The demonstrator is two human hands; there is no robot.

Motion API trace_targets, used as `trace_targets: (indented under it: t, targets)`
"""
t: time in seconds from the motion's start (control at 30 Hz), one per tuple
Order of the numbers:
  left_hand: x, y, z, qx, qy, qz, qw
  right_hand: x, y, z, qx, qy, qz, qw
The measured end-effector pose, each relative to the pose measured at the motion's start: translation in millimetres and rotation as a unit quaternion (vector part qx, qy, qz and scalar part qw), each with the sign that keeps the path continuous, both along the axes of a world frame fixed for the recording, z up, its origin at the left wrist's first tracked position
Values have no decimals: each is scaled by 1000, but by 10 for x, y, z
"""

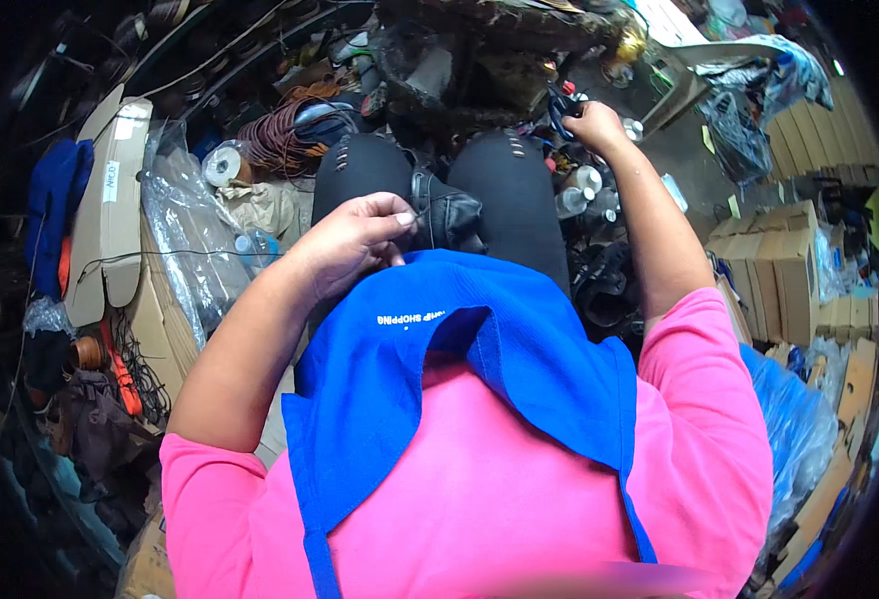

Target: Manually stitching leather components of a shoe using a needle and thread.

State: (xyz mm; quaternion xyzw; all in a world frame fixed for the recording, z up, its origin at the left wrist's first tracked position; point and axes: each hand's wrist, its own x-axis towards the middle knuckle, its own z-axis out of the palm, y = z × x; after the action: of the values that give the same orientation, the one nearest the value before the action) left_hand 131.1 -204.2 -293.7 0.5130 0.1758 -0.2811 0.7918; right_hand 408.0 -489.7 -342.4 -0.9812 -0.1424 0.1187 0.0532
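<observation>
I sit with a blue apron over a pink shirt and black trousers. My left hand is closed on a thin dark wire at a small black object that lies in my lap between my knees. My right hand reaches forward past my right knee and grips a dark tool with blue handles at the edge of a cluttered work surface. Small bottles and cans stand just below that hand.
A coil of reddish-brown wire and a roll of white tape lie ahead left. Clear plastic sheeting and flattened cardboard lie on my left. Stacked cardboard boxes and a blue plastic bag crowd my right.
</observation>
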Motion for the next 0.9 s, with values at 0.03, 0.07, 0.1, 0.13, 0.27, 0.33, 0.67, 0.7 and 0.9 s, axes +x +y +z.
trace_targets:
  t: [0.03, 0.07, 0.1, 0.13, 0.27, 0.33, 0.67, 0.7, 0.9]
  targets:
    - [14, -58, -32, 33, -8, -39, 999, 59, 53, -39, -15, -2, -17, 1000]
    - [37, -116, -71, 64, -20, -69, 995, 114, 93, -82, -14, 1, -11, 1000]
    - [71, -170, -115, 110, -63, -94, 987, 173, 119, -127, -6, -2, -24, 1000]
    - [102, -223, -161, 143, -115, -122, 975, 227, 127, -173, 1, -5, -38, 999]
    - [220, -269, -259, 152, -49, -107, 981, 450, 167, -338, 10, -55, 15, 998]
    - [222, -276, -263, 257, -134, -141, 947, 563, 200, -337, -7, -29, 7, 1000]
    - [203, -559, -255, 399, -238, -174, 868, 544, 512, -237, -3, -68, 106, 992]
    - [208, -581, -255, 415, -242, -175, 859, 508, 510, -211, -15, -46, 104, 993]
    - [229, -609, -260, 420, -242, -166, 859, -19, 553, 261, 182, -139, 212, 950]
